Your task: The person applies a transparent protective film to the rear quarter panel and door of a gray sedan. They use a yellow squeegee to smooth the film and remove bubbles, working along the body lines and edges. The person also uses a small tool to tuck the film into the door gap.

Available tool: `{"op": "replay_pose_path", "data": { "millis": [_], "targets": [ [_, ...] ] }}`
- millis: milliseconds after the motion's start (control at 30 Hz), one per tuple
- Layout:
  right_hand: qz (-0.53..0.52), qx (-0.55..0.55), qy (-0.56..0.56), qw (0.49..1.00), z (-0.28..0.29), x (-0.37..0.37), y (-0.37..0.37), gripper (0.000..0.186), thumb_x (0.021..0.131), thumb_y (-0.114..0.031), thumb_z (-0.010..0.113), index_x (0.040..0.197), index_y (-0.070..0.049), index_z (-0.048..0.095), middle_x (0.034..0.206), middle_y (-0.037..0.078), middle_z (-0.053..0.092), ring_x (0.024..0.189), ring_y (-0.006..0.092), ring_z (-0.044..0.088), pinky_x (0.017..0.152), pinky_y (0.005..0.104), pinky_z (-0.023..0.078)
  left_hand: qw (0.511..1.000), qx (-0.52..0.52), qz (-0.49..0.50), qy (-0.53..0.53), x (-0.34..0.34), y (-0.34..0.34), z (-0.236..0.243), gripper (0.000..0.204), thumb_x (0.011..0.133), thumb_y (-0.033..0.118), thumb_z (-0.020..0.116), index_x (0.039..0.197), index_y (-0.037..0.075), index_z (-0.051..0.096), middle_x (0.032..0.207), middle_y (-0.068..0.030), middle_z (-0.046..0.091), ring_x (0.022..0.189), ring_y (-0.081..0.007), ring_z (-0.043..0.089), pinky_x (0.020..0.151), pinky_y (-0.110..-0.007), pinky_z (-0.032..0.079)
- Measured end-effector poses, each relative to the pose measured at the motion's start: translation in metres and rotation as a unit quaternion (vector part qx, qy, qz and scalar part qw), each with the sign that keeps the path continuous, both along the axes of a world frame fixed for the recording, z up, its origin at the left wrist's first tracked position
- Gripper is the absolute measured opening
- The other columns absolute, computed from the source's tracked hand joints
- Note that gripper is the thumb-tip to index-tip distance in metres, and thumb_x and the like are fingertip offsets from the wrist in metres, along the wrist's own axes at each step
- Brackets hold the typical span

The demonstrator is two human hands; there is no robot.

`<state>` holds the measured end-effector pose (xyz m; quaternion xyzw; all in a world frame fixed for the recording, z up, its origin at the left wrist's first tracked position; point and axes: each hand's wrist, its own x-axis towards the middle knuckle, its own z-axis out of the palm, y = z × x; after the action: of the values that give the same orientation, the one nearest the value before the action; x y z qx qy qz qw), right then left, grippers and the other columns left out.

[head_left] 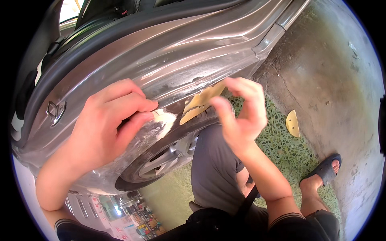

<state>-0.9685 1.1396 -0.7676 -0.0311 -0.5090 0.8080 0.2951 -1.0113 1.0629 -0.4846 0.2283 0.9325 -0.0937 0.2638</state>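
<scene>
My left hand (112, 118) is curled beside a pale, rough patch (165, 120) on the grey-brown car panel (136, 56) above the wheel; thumb and forefinger are drawn close, and I cannot make out what is between their tips. My right hand (243, 110), slightly blurred, has thumb and fingers curved but apart at the upper right edge of a torn yellow sheet (195, 106), which slants over the wheel arch; I see no clear grip on it.
A wheel (165, 160) sits below the panel, a door handle (56, 112) at left. My bent knee is by the wheel; my sandalled foot (323, 170) is at right. A yellow semicircular piece (292, 122) lies on the floor. Shelves of small goods (146, 223) show at bottom left.
</scene>
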Motion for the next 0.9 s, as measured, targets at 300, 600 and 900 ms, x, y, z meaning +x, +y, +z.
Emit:
{"op": "replay_pose_path", "data": {
  "millis": [300, 600, 900],
  "targets": [
    [0.113, 0.190, 0.279, 0.935, 0.000, -0.058, 0.039, 0.025, 0.076, -0.011, 0.082, 0.099, -0.007, 0.074, 0.098, 0.005, 0.068, 0.086, 0.0254, 0.066, 0.069, 0.0367, 0.056, 1.000, 0.007, -0.003, 0.005, 0.000, 0.002, -0.001, 0.022, 0.088, -0.006, 0.075, 0.109, -0.001, 0.074, 0.095, -0.0134, 0.064, 0.073, -0.0265, 0.064, 0.063, -0.034, 0.051],
    [0.060, 0.259, 0.313, 0.912, -0.001, -0.064, 0.043, 0.025, 0.073, -0.010, 0.072, 0.097, -0.001, 0.069, 0.095, 0.006, 0.065, 0.085, 0.0247, 0.066, 0.065, 0.0346, 0.057, 1.000, 0.007, -0.006, 0.001, -0.001, 0.001, -0.002, 0.022, 0.087, -0.005, 0.076, 0.109, -0.001, 0.074, 0.096, -0.0138, 0.065, 0.075, -0.0277, 0.065, 0.065, -0.034, 0.052],
    [-0.038, 0.272, 0.338, 0.900, -0.001, -0.063, 0.030, 0.031, 0.065, -0.012, 0.068, 0.092, 0.002, 0.069, 0.090, 0.009, 0.065, 0.077, 0.0242, 0.066, 0.061, 0.0329, 0.056, 1.000, 0.008, -0.018, 0.013, 0.000, 0.001, -0.004, 0.022, 0.086, -0.004, 0.077, 0.108, -0.001, 0.074, 0.095, -0.0140, 0.066, 0.077, -0.0293, 0.066, 0.067, -0.036, 0.053]
  ]
}}
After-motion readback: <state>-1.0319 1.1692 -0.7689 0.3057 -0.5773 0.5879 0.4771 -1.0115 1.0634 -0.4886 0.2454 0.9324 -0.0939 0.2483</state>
